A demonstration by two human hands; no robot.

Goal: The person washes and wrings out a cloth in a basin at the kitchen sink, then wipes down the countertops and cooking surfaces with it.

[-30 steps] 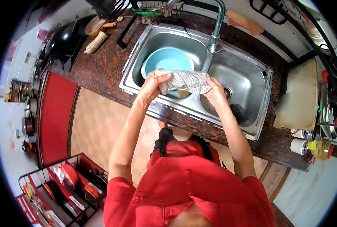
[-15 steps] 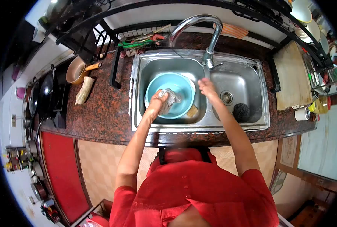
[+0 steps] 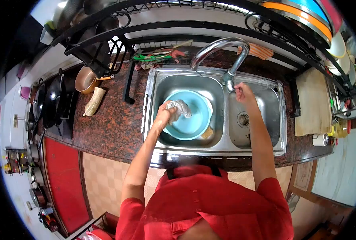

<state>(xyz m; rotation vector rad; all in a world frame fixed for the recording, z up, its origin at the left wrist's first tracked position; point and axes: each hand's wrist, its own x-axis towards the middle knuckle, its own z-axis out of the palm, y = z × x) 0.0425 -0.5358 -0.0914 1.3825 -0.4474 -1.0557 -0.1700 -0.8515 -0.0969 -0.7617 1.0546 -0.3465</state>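
Observation:
My left hand is closed around a bunched, wet-looking pale grey cloth. It holds the cloth over the left side of a light blue plastic basin, which sits in the left sink bowl. At the base of the curved chrome faucet, my right hand has its fingers closed at the lever, which they hide. The faucet's spout points over the left bowl. A yellowish sponge lies beside the basin, near the bowl's front right.
A black dish rack spans the back above the sink. On the left counter are a pale elongated gourd and a pan with an orange handle. To the right stand a cutting board and a white cup.
My right hand has moved from above the sink divider to the faucet base. My left hand still holds the cloth over the basin. The camera view has shifted.

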